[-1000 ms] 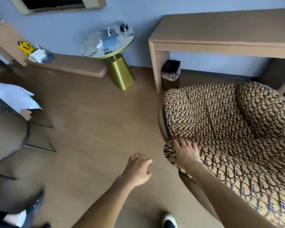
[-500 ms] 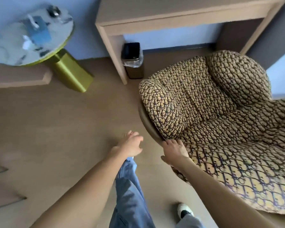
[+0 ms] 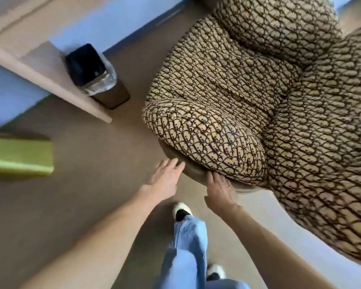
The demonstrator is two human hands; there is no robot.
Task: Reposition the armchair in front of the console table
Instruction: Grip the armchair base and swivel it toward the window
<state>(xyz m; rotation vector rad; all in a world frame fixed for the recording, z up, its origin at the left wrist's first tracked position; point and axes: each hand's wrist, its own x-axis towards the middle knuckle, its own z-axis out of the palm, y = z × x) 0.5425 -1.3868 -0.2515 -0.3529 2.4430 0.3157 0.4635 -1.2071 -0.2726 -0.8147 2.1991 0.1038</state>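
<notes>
The armchair [image 3: 248, 97] fills the right of the frame, larger and nearer than a moment ago, its arm now close to the console table [image 3: 50, 80] leg at upper left. I judge the move is barely begun. A bin [image 3: 96, 76] stands by that leg, near the chair's arm, so room there is tight; bare floor [image 3: 81, 174] lies open at left centre. The right hand [image 3: 220, 191] presses flat on the chair's wooden rim, fingers together; before, it lay on the cushion. The left hand [image 3: 167, 178] has reached the rim, fingers spread, gripping nothing.
</notes>
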